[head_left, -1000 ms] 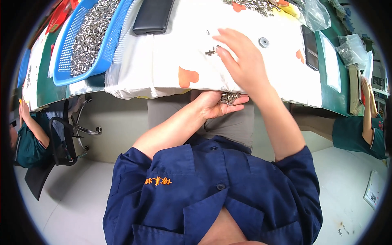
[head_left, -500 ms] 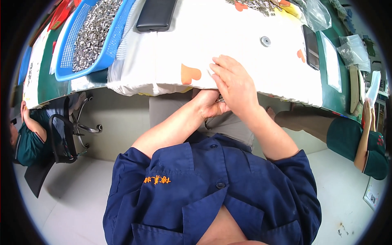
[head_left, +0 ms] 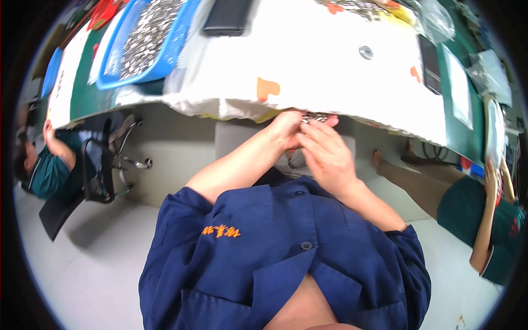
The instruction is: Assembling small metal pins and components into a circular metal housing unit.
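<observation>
Just off the table's front edge, my left hand (head_left: 288, 130) is cupped around a small heap of shiny metal parts (head_left: 315, 117), whose exact shape I cannot make out. My right hand (head_left: 331, 157) reaches over from the right, its fingers bent together with the tips at those parts; anything pinched between them is hidden. A round grey metal piece (head_left: 366, 53) lies on the white cloth (head_left: 319, 66) beyond my hands. Many small silvery metal pieces (head_left: 151, 41) fill a blue plastic basket (head_left: 165, 65) at the far left.
A black case (head_left: 226, 19) lies beside the basket, a dark phone (head_left: 430, 65) at the right of the cloth. More metal pieces (head_left: 357, 8) are spread at the back. Clear plastic bags (head_left: 489, 77) lie far right. Co-workers (head_left: 52, 170) sit at either side.
My right hand has come down from above the cloth to my left hand, its fingers bending in. Metal parts now show in my left hand. The whole view has shifted slightly.
</observation>
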`<state>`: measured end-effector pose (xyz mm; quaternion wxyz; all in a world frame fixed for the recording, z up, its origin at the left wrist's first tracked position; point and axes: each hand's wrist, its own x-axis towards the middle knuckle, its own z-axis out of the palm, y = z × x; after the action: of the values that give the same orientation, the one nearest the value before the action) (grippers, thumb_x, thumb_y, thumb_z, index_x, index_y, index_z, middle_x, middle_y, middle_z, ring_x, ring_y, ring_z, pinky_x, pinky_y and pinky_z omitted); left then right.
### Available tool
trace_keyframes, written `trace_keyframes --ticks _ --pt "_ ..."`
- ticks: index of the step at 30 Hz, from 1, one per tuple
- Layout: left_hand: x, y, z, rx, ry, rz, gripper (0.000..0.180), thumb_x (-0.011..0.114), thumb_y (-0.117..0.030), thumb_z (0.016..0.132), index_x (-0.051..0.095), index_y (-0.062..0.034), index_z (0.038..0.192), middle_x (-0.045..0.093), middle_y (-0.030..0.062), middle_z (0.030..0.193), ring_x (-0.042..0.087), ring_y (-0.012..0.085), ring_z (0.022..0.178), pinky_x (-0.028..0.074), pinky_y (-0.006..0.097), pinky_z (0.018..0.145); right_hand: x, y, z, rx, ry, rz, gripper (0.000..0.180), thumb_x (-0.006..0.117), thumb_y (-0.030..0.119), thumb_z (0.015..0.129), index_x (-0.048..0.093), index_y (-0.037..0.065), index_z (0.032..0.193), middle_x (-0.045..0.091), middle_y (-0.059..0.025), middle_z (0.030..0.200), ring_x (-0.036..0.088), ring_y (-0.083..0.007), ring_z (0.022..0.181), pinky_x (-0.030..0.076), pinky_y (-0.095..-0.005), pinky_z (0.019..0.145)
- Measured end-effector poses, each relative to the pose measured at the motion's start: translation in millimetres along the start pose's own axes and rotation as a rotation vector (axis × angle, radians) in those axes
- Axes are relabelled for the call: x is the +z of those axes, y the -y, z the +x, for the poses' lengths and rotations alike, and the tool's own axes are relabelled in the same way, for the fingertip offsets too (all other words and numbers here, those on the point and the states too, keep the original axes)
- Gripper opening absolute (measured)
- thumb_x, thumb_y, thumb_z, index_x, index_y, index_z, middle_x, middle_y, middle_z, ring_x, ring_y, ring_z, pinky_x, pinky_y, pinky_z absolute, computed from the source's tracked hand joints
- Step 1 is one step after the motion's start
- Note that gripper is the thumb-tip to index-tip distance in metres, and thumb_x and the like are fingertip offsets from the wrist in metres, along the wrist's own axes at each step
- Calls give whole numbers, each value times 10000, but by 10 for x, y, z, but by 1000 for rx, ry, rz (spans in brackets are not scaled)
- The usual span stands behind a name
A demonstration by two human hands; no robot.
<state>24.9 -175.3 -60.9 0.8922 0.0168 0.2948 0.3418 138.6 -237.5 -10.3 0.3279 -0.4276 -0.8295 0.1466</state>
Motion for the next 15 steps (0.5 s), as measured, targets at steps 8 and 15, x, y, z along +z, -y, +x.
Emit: trace_keyframes --ticks 8,15 --pt "-630 53 -356 -102 -16 -219 280 419 -238 889 522 -7 1008 584 143 947 598 226 842 538 365 708 -94 -22 106 112 -21 404 202 589 24 730 610 27 931 617 -100 868 590 -227 805 457 -308 751" --pt "-1120 57 -1314 76 -129 -466 224 462 -214 876 556 -13 903 580 146 962 591 248 859 523 378 719 793 -405 -47 941 569 1037 262 544 164 836 551 34 1064 595 -23 942 543 -120 785 436 -246 692"
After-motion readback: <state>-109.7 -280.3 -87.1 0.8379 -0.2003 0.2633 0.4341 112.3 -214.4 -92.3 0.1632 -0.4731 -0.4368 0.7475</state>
